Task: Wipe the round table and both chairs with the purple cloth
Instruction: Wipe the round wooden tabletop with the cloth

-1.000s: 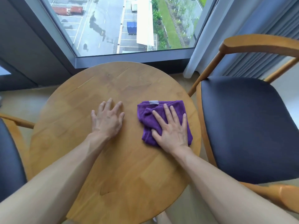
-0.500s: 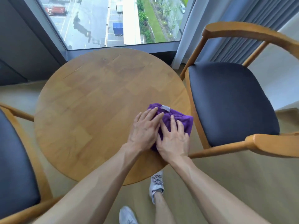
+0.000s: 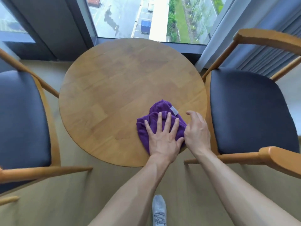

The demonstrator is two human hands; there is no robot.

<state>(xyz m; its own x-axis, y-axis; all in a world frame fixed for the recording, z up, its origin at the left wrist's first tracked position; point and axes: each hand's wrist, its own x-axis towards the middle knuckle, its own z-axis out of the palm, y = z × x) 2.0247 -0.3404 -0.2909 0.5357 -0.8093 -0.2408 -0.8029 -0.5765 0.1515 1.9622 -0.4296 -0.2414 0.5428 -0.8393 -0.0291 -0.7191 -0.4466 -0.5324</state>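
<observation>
Purple cloth point(image 3: 160, 121) lies bunched on the round table point(image 3: 114, 88), at the lower right of the tabletop, close to the near edge. The left hand point(image 3: 163, 137) rests flat on the cloth with fingers straight and slightly spread, pressing it down without gripping it. The right hand point(image 3: 196, 129) is just beside the cloth at the table's right edge, fingers loosely curled and holding nothing; whether it touches the cloth cannot be determined. Compared with one second earlier, the roles are exchanged: the right hand then pressed the cloth while the left lay flat on bare wood at centre frame. Half a second earlier both hands covered the cloth. Control of the cloth has therefore passed to the left hand. This suggests the table wipe continues, probably toward the left part of the top. The left chair point(image 3: 19, 118) and the right chair point(image 3: 250, 111), at the frame's sides, appear untouched, so most of the task likely remains.
</observation>
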